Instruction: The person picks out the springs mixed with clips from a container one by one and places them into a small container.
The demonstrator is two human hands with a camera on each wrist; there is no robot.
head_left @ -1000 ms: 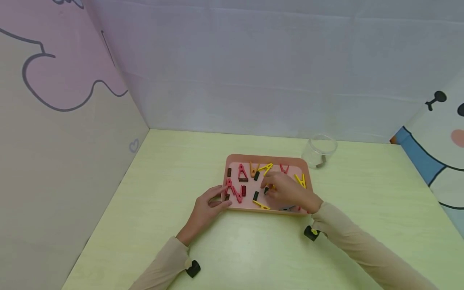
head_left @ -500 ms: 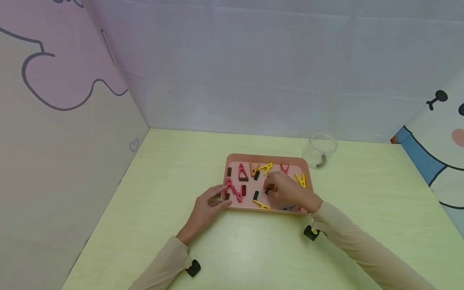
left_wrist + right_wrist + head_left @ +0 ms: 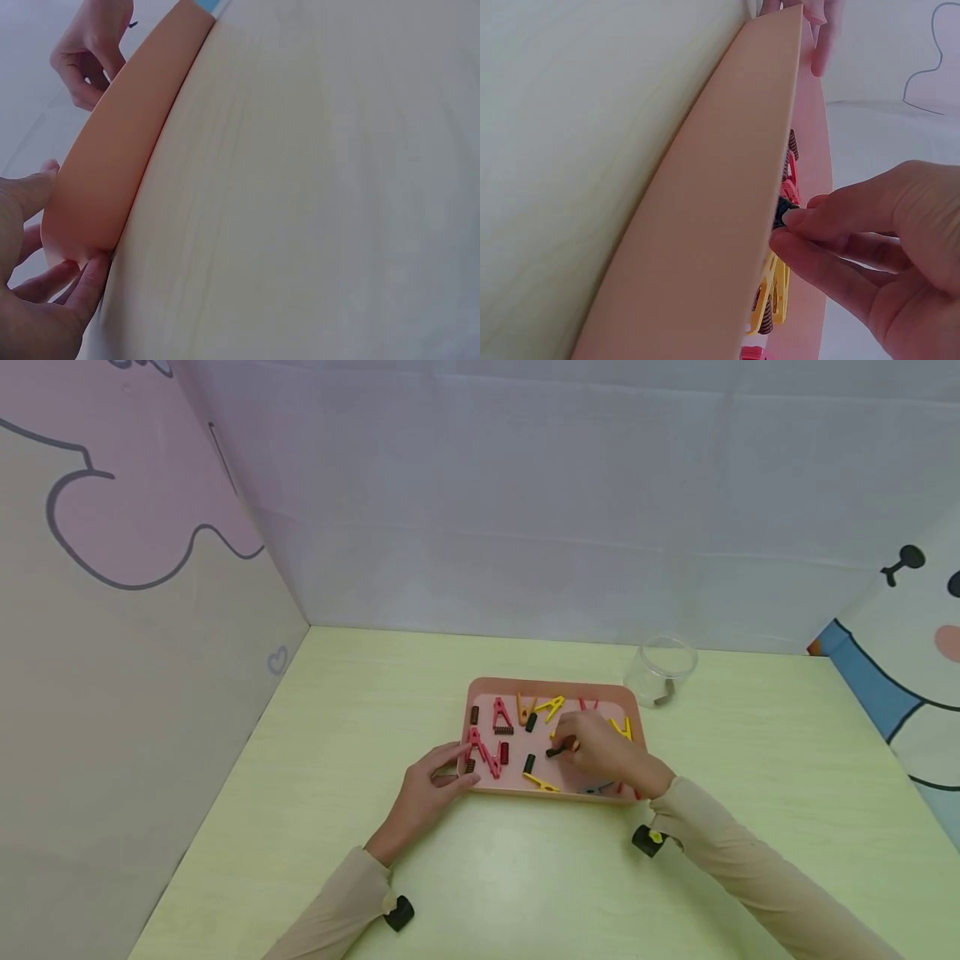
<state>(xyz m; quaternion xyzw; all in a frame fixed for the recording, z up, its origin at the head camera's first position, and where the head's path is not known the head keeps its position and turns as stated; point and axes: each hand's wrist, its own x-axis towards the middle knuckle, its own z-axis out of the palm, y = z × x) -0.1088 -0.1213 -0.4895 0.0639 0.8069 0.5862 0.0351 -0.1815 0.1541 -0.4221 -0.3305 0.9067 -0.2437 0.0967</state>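
Observation:
A shallow pink tray (image 3: 555,683) holds red, yellow and orange plastic clips and several dark coil springs. My left hand (image 3: 426,793) holds the tray's near left corner, with fingers on both its rim and its outer wall. Over the right half of the tray, my right hand (image 3: 596,747) pinches a small dark spring (image 3: 784,211) between thumb and forefinger. Yellow clips (image 3: 778,292) lie below those fingertips in the right wrist view. A red clip (image 3: 501,713) and another dark spring (image 3: 529,764) lie farther left. The right hand hides part of the tray's contents.
A clear round container (image 3: 660,672) stands behind the tray's far right corner, with a small dark piece inside. The pale wooden table (image 3: 360,710) meets printed cloth walls at the back and both sides.
My right hand has shifted slightly right, and the dark piece in its fingertips now lies more sideways. The left hand and the tray have stayed in place.

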